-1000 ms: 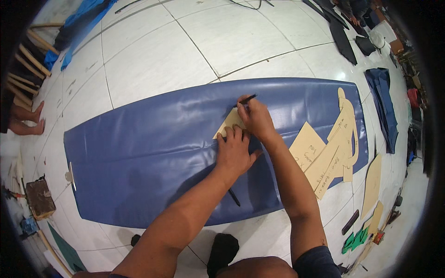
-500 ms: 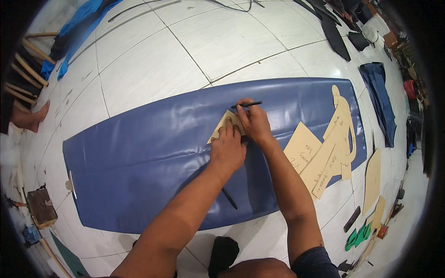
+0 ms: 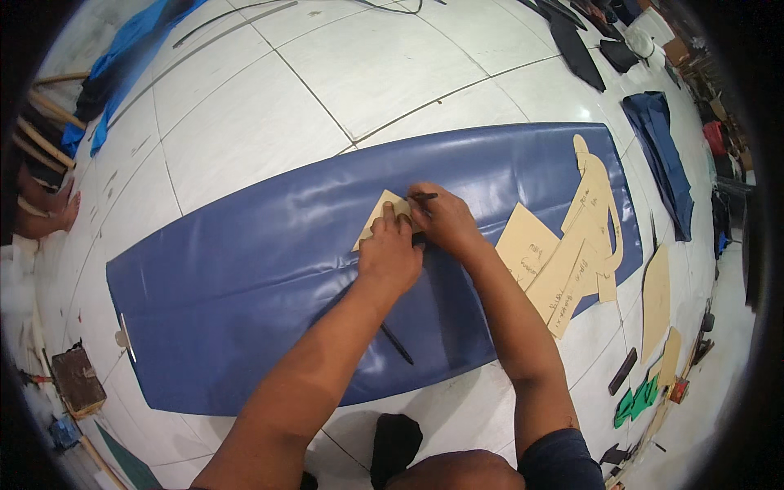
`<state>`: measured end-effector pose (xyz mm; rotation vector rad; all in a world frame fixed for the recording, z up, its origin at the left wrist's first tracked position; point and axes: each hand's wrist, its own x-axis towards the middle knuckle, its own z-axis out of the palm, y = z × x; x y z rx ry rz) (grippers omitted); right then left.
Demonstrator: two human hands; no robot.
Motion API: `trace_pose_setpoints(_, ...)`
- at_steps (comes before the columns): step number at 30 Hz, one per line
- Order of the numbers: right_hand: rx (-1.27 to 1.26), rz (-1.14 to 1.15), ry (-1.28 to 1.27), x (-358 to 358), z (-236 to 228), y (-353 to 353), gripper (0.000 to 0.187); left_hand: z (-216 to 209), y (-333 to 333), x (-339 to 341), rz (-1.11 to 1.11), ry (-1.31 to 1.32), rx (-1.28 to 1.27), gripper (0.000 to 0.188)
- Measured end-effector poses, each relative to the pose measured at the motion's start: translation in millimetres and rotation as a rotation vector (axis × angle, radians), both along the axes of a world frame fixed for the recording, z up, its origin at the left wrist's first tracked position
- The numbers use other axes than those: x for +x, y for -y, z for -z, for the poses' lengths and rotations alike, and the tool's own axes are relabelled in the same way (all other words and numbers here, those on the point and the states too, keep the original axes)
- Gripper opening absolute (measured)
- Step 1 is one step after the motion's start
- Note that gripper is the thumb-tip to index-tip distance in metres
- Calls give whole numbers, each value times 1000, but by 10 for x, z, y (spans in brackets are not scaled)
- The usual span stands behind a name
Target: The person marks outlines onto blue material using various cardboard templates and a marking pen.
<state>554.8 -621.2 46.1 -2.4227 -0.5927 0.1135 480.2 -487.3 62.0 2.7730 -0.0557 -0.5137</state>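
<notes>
A broad sheet of blue vinyl-like material (image 3: 220,286) lies spread before me. On it, a small tan card piece (image 3: 377,210) with a pointed top is partly covered by my left hand (image 3: 392,251), whose fingers lie flat and spread over it. My right hand (image 3: 446,220) is closed round a black pen (image 3: 423,196) at the card's right edge; the writing tip is hidden behind the fingers. Below my left forearm's inner side, a second slim black pen-like stick (image 3: 398,343) rests on the blue sheet, its upper end hidden by the arm.
Several tan card patterns (image 3: 563,269) with handwriting overlap at the sheet's right end. Further right lie a folded dark blue cloth (image 3: 660,163), more card pieces (image 3: 656,302) and green scraps (image 3: 635,402). A brown box (image 3: 78,381) stands at left; another person's bare foot (image 3: 64,211) shows at far left.
My right hand has moved slightly down along the card's right edge, and the pen now shows shorter. My left hand stays pressed on the card. The whole view has shifted a little.
</notes>
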Motion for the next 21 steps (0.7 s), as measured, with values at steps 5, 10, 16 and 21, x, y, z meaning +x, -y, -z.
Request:
trace_pose_setpoints(5, 82, -36, 71, -24, 114, 205, 23, -28, 37, -3, 14, 15, 4, 63)
trace_pose_setpoints(10, 112, -48, 23, 21, 118, 102, 22, -28, 22, 26, 41, -3, -11, 63)
trace_pose_setpoints(16, 6, -38, 33, -165, -44, 478, 23, -104, 48, 10, 8, -8, -26, 59)
trace_pose_setpoints(21, 134, -42, -23, -150, -18, 435, 20, 21, 20, 14, 10, 53, -39, 58)
